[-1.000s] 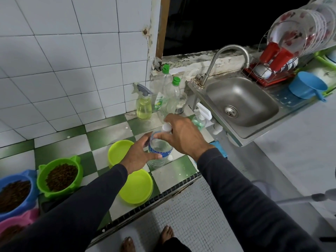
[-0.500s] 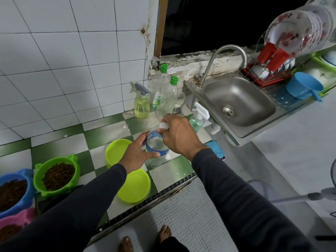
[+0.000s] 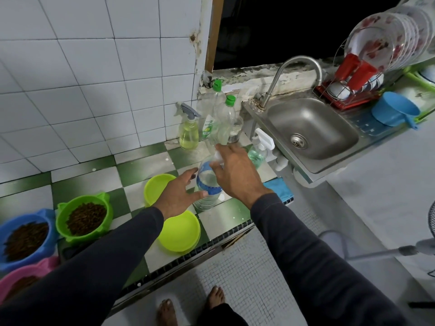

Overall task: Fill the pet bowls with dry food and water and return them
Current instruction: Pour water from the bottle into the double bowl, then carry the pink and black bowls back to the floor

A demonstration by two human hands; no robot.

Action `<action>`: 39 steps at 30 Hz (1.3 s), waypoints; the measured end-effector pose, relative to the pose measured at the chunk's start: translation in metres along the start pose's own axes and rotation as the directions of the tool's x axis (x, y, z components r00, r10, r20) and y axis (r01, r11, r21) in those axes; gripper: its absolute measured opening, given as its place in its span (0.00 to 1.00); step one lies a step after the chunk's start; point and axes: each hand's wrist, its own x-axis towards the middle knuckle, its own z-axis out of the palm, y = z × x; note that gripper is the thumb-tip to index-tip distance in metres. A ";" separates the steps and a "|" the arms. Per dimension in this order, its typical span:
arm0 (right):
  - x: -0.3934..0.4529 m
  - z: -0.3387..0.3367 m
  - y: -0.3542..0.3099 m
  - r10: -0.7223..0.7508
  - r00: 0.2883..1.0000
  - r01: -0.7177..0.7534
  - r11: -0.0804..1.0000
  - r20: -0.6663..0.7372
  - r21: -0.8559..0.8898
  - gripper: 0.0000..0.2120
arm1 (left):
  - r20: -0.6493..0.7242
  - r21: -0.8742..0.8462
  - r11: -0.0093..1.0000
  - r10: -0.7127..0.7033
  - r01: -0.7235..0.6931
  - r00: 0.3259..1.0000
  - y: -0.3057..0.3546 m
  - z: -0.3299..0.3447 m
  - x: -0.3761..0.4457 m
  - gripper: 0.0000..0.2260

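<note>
Bottle (image 3: 207,187) upright on counter (image 3: 89,175) between two yellow bowls (image 3: 180,234). Right hand (image 3: 235,172) fingers curled on white cap (image 3: 218,156). Left hand (image 3: 179,194) fingers spread, thumb touching bottle side.

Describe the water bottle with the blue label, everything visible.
The water bottle is clear plastic with a blue label band round its middle and a white cap. It stands about upright on the green-and-white checkered counter, between the two yellow-green bowls and the sink side. It looks partly filled with water; the exact level is hard to tell. The right hand grips its top at the cap. The left hand is beside it with fingers spread, thumb near the label; whether it touches cannot be told.
</note>
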 end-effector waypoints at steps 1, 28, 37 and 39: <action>-0.003 0.000 -0.003 0.000 1.000 0.000 1.000 -0.001 -0.001 0.26 | -0.015 0.082 0.996 0.020 -0.018 1.000 0.001 -0.004 -0.006 0.37; -0.139 0.080 -0.100 -0.346 0.892 0.388 0.916 0.291 -0.100 0.35 | -0.410 0.761 0.579 0.079 0.293 0.909 -0.021 -0.076 -0.289 0.25; -0.186 0.111 -0.140 -0.439 0.816 0.500 0.863 0.376 -0.078 0.35 | -0.485 0.731 0.571 0.052 0.372 0.873 -0.052 -0.094 -0.365 0.20; -0.191 0.122 -0.149 -0.443 0.810 0.505 0.860 0.385 -0.073 0.36 | -0.513 0.705 0.593 0.048 0.389 0.857 -0.061 -0.099 -0.373 0.17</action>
